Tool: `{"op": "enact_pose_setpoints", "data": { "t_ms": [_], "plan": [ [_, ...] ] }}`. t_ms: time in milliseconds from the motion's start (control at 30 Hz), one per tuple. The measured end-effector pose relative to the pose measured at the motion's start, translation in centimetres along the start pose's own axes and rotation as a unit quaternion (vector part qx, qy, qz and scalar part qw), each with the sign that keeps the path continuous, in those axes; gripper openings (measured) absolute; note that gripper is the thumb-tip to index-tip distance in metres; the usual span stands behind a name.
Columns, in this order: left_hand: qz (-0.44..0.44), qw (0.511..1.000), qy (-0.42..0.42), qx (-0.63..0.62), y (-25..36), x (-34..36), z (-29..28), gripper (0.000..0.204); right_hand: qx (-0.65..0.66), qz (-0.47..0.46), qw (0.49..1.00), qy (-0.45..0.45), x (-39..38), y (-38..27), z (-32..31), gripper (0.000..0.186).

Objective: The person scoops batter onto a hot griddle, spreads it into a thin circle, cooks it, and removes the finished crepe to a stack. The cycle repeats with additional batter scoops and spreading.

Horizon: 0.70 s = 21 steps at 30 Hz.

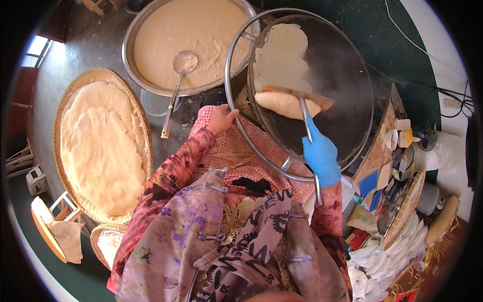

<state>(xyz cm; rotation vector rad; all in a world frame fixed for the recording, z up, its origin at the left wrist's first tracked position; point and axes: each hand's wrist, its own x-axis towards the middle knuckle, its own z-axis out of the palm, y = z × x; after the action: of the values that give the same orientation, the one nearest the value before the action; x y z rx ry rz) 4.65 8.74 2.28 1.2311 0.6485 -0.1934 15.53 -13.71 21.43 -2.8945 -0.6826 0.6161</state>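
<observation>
While right fingers (311,135) grip the spreader (323,100) and what left fingers (232,115) hold is unclear, spreading batter (282,104) likely needs even pressure next.

— Where's the cam?
— Worn on the head, left of a pair. Fisheye, facing down past the chest (241,236).
— How near?
— Close over left hand (221,120) and right hand (322,156); griddle (342,60) slightly farther.
</observation>
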Motion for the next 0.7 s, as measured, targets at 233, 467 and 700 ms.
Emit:
{"op": "enact_pose_setpoints", "data": {
  "t_ms": [233,467,700],
  "plan": [
    [-0.026,0.999,-0.020,-0.035,3.1,3.2,-2.4,0.020,0.036,-0.086,0.985,0.144,2.2,0.4,1.2,0.059],
    [-0.034,0.999,-0.004,-0.031,-1.4,-3.1,1.2,0.031,0.026,0.007,1.000,0.001,-0.3,1.2,-0.2,0.062],
    [0.020,0.997,0.054,0.059,-3.8,-2.5,3.0,0.026,-0.008,-0.043,0.996,0.083,2.1,-1.4,0.2,0.060]
  ]
}}
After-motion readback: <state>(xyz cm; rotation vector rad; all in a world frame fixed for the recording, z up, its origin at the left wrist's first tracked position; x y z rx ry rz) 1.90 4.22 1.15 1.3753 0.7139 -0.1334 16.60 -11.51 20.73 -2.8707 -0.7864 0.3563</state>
